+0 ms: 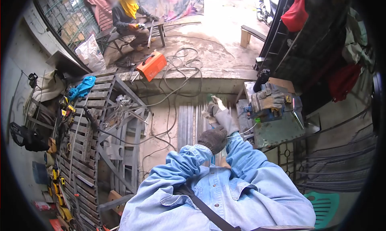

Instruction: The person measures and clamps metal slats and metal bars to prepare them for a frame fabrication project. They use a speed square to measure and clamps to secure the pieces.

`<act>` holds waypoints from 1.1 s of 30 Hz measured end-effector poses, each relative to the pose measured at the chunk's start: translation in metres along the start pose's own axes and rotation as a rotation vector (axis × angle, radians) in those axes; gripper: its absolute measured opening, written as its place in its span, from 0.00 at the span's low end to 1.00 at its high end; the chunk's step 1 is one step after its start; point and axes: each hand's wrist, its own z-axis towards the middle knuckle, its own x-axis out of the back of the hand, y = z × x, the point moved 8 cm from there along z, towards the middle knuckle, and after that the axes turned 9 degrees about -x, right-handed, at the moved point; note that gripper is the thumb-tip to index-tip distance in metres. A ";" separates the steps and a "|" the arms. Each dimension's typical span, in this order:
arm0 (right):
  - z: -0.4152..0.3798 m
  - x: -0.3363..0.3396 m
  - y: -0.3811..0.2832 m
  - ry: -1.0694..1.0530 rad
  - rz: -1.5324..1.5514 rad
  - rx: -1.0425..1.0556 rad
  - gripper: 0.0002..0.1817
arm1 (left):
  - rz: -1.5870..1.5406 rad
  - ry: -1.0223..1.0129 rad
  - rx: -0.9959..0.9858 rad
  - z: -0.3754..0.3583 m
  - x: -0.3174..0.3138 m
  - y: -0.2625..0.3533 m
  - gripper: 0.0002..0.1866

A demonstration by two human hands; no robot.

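Observation:
My left hand point(213, 139), in a dark knit glove, is closed on the cuff of a grey work glove point(226, 119) at my right wrist. That grey glove covers my right hand point(217, 109), which points forward with its fingers stretched out, at least in part. I see no tool in it. Both hands are in front of my chest, above long metal profiles point(187, 122) lying on the floor. A thin pale cable or wire point(248, 131) passes by my right wrist.
An orange welding machine point(152, 65) stands ahead with looping cables point(188, 66). Left is a slatted metal rack point(86, 130); right, a metal worktable point(277, 132) bearing work gloves point(267, 99). A co-worker in a yellow head covering point(128, 5) sits beyond. A green plastic chair point(325, 207) is behind right.

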 end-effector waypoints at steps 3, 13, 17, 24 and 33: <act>0.034 -0.006 -0.008 -0.075 0.173 0.001 0.14 | 0.027 0.007 0.052 -0.005 0.009 -0.012 0.13; 0.080 -0.008 -0.024 -0.233 0.472 0.056 0.11 | -0.023 0.250 -0.063 -0.025 0.067 -0.003 0.11; 0.087 -0.009 -0.035 -0.286 0.508 0.079 0.11 | 0.007 0.255 -0.109 -0.022 0.071 0.007 0.11; 0.111 -0.004 -0.056 -0.402 0.510 0.095 0.10 | -0.172 0.346 -0.051 -0.023 0.074 -0.008 0.16; 0.128 0.015 -0.057 -0.555 0.549 0.123 0.10 | -0.089 0.296 0.106 -0.020 0.063 -0.043 0.19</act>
